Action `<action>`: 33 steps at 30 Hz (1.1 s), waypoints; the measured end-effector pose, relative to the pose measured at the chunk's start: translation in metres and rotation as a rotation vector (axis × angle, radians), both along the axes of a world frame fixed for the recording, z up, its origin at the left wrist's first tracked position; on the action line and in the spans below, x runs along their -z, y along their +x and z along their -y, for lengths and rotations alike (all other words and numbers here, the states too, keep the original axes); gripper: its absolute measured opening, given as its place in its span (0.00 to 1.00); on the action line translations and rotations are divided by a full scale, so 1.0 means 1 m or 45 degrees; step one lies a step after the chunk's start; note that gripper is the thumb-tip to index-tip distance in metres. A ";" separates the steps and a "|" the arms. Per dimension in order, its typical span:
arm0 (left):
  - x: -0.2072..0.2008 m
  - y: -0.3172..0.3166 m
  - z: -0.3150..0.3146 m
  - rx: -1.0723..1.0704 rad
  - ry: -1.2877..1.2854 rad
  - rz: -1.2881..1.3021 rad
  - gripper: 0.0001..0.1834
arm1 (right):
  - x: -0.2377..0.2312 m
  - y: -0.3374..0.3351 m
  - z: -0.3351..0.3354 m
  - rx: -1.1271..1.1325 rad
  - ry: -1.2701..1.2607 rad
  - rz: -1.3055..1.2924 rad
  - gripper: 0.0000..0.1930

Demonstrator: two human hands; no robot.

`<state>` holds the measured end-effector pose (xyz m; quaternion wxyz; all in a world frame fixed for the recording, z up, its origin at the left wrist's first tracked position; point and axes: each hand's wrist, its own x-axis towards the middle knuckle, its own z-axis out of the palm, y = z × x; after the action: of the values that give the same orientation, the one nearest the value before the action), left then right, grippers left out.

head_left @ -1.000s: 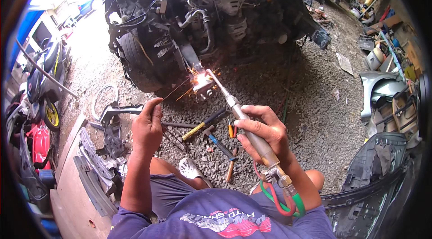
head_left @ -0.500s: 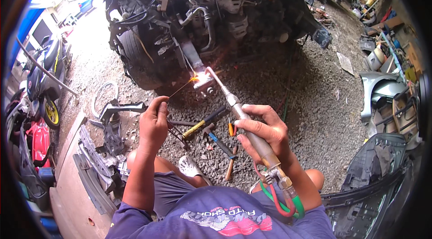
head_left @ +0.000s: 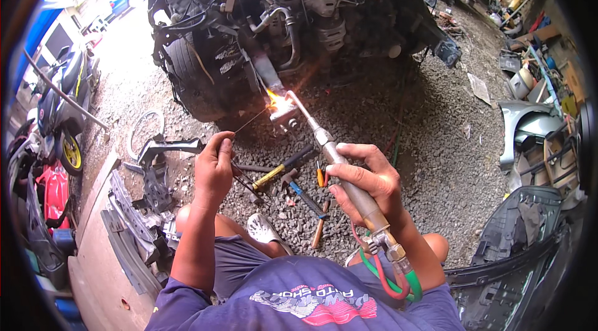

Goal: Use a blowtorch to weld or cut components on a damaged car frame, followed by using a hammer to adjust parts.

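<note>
My right hand (head_left: 372, 182) is wrapped round the brass-coloured body of a gas welding torch (head_left: 360, 201), with a red and a green hose at its lower end. Its bent tip reaches the end of a metal frame rail (head_left: 266, 70) on a stripped car front (head_left: 324, 25). Bright flame and glare hide the exact spot where tip and metal meet. Pinched in my left hand (head_left: 215, 166) is a thin welding rod (head_left: 252, 120), its far end running into the orange flame from the left. A bracket with bolts (head_left: 288, 123) sits just below the glare.
On the gravel between my feet lie a blue-handled hammer (head_left: 305, 197), a yellow-and-black handled tool (head_left: 274, 175) and an orange-handled screwdriver (head_left: 320, 175). Loose body panels (head_left: 93, 256) are at left, near a motorcycle (head_left: 65, 106). A silver fender (head_left: 512, 128) and scrap line the right.
The orange flame at the rail's end flares larger and higher. Both hands keep nearly the same place, still holding the torch and the rod.
</note>
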<state>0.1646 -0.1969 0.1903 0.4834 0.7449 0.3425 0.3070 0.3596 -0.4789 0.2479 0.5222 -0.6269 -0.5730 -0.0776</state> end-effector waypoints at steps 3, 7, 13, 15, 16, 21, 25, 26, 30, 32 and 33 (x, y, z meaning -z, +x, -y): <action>-0.003 0.001 0.002 0.003 -0.022 0.003 0.14 | -0.002 0.000 0.001 -0.008 -0.018 0.005 0.22; -0.001 0.002 0.001 -0.014 -0.024 0.020 0.14 | -0.001 0.000 0.000 0.004 -0.006 -0.006 0.23; -0.003 0.002 0.003 -0.013 -0.011 0.011 0.14 | -0.001 0.001 -0.001 0.009 -0.008 0.005 0.22; -0.003 0.002 0.004 -0.011 -0.005 0.002 0.14 | -0.001 0.001 -0.001 0.009 -0.012 0.004 0.21; -0.002 0.002 0.003 -0.014 -0.027 0.015 0.14 | -0.001 0.001 -0.001 0.008 -0.016 0.006 0.21; -0.002 0.004 0.003 -0.015 -0.016 -0.012 0.13 | 0.000 0.001 -0.001 0.015 -0.012 0.005 0.21; 0.000 0.003 0.002 -0.007 -0.035 0.012 0.13 | 0.000 0.000 -0.002 0.017 -0.015 0.002 0.21; 0.001 0.003 0.002 -0.015 -0.063 0.030 0.13 | 0.001 0.000 -0.002 0.017 -0.015 0.001 0.21; 0.001 0.004 0.001 0.004 -0.022 0.005 0.13 | 0.001 0.000 -0.002 0.012 -0.005 -0.005 0.21; 0.001 0.004 0.002 -0.003 -0.010 -0.021 0.13 | 0.001 0.000 -0.002 0.012 -0.007 0.000 0.21; 0.000 0.005 0.003 -0.001 -0.010 -0.021 0.13 | 0.002 0.000 -0.002 0.011 -0.011 -0.007 0.21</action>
<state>0.1691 -0.1994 0.1902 0.4834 0.7452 0.3480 0.2998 0.3598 -0.4768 0.2458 0.5206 -0.6320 -0.5691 -0.0756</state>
